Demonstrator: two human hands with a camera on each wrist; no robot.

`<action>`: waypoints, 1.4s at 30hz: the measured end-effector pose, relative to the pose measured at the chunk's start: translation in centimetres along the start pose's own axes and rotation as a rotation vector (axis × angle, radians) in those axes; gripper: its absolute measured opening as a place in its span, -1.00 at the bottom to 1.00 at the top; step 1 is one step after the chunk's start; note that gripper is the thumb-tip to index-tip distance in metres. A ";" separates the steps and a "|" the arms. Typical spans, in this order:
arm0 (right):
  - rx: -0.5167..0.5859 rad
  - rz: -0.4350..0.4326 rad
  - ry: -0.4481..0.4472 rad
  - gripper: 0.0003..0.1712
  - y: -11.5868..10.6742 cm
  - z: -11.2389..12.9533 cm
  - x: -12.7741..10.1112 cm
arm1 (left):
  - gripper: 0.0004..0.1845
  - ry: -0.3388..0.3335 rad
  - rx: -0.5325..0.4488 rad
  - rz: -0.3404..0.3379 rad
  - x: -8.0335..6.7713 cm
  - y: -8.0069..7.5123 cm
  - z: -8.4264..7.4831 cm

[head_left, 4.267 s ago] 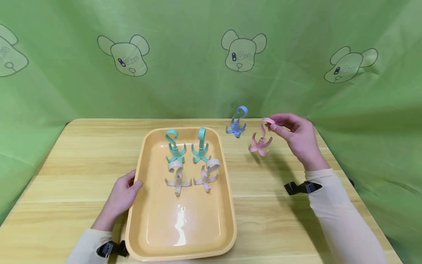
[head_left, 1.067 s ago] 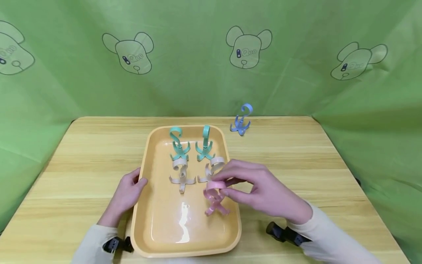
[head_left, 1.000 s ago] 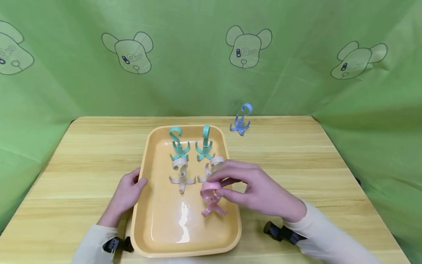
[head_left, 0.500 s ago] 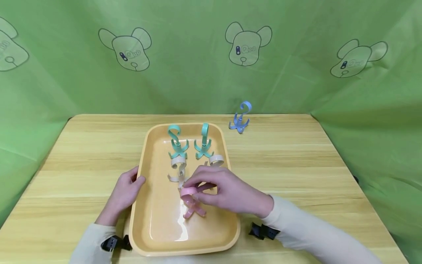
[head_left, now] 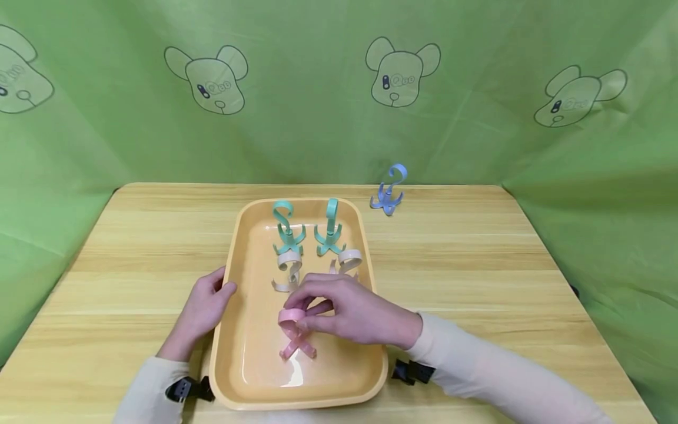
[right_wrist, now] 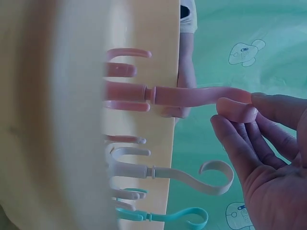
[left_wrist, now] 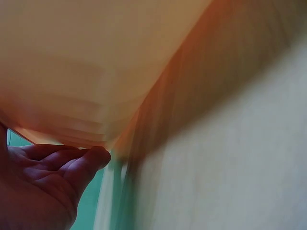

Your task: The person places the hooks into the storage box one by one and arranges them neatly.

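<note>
Pink hook [head_left: 294,334] is being stood on the tray [head_left: 365,377] floor, pinched by the right hand [head_left: 346,309], the left hand [head_left: 203,309] resting relaxed on the rim; release is likely called for next.

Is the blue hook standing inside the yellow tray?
No, the blue hook stands on the wooden table beyond the far right corner of the yellow tray, not inside it.

Blue hook [head_left: 389,191] upright on wooden table [head_left: 477,259], well apart from the tray; green bear-print backdrop [head_left: 318,88].
</note>
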State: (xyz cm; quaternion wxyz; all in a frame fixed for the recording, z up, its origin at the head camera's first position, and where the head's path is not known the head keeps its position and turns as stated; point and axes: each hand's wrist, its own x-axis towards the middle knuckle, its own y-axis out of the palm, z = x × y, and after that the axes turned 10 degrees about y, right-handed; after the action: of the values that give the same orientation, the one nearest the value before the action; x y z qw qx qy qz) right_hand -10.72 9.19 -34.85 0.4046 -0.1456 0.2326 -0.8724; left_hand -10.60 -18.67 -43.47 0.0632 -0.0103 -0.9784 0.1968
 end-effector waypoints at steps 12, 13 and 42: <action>0.028 0.010 0.030 -0.74 0.1 0.0 -0.1 | -0.58 0.001 0.002 0.002 0.3 0.2 -0.2; 0.005 0.002 0.027 -0.73 0.1 0.0 -0.2 | -0.58 0.001 0.000 0.002 0.3 0.2 -0.2; -0.034 -0.156 -0.043 -0.79 -2.6 -0.1 -2.4 | -0.56 -0.007 0.000 0.013 -0.1 -0.1 -0.2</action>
State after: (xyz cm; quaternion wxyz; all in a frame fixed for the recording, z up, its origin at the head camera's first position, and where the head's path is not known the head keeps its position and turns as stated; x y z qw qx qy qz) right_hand -10.92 12.55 -33.70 0.3379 -0.1889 0.2263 -0.8938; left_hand -10.48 -18.64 -43.24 0.0584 -0.0158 -0.9785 0.1970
